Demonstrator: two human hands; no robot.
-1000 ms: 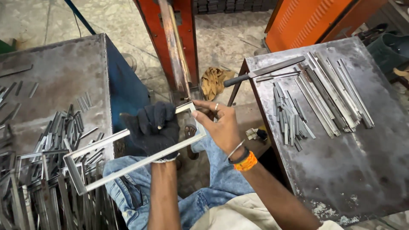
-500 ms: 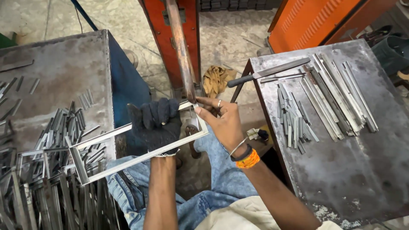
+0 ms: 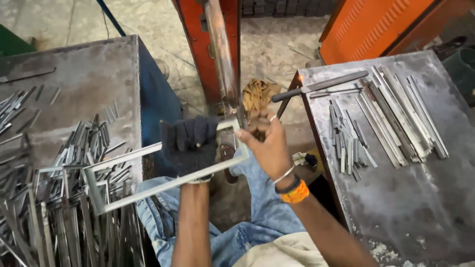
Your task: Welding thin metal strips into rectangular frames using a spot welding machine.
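Note:
My left hand (image 3: 190,144), in a dark glove, grips a rectangular metal strip frame (image 3: 129,192) near its right end. My right hand (image 3: 267,143), bare, with an orange wristband, pinches the frame's right corner. That corner sits against the tip of a vertical metal arm (image 3: 221,59) on an orange machine (image 3: 198,44). The frame's left end reaches over a pile of similar frames (image 3: 59,217).
A grey metal table (image 3: 89,74) at left carries the pile of frames and loose strips. Another table (image 3: 420,198) at right bears flat metal strips (image 3: 386,118) and a dark-handled tool (image 3: 316,86). A brown rag (image 3: 257,94) lies on the floor. My knees in jeans (image 3: 257,217) are below.
The frame and both hands have risen slightly toward the machine's arm, with the frame's right corner closer under the tip. The grip is unchanged.

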